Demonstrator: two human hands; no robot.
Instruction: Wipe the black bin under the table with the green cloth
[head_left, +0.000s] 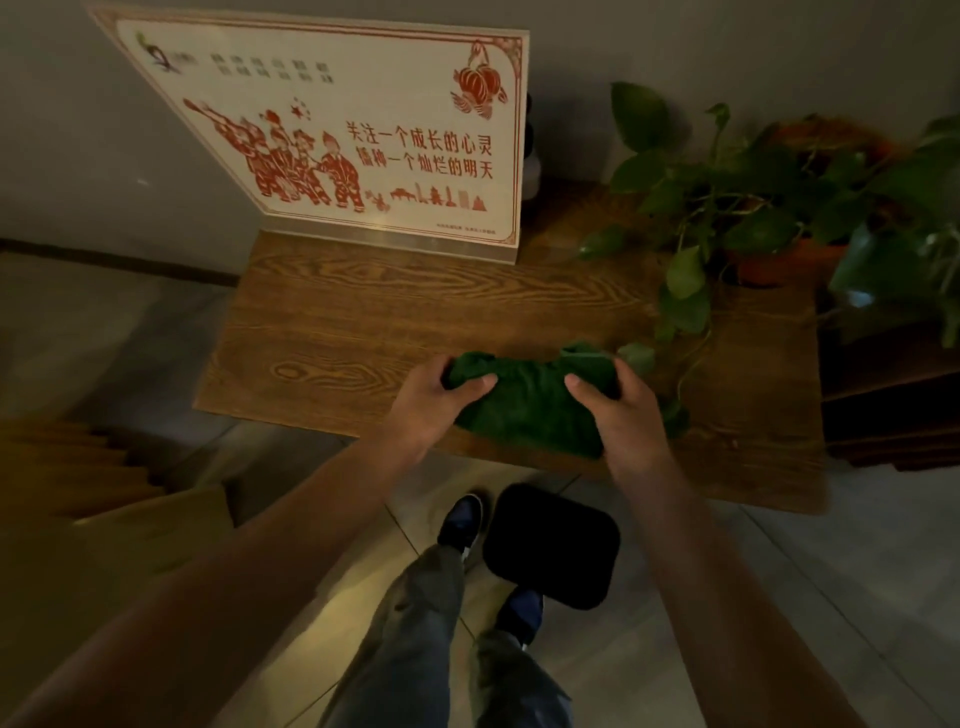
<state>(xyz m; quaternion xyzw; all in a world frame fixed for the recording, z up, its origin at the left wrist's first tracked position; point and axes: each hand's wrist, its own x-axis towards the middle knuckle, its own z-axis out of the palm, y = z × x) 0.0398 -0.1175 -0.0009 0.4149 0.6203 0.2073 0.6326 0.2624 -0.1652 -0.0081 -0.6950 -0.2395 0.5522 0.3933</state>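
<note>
The green cloth (530, 397) lies bunched on the wooden table (363, 332) near its front edge. My left hand (434, 402) grips the cloth's left end and my right hand (626, 415) grips its right end. The black bin (553, 545) stands on the tiled floor just in front of the table's edge, beside my feet, and it is square with rounded corners. Both hands are above the table, well above the bin.
A large sign with red figures and writing (358, 135) leans against the wall at the back of the table. A potted trailing plant (769, 218) fills the table's right side. Cardboard boxes (104, 509) sit on the floor at left. My shoes (462, 525) stand next to the bin.
</note>
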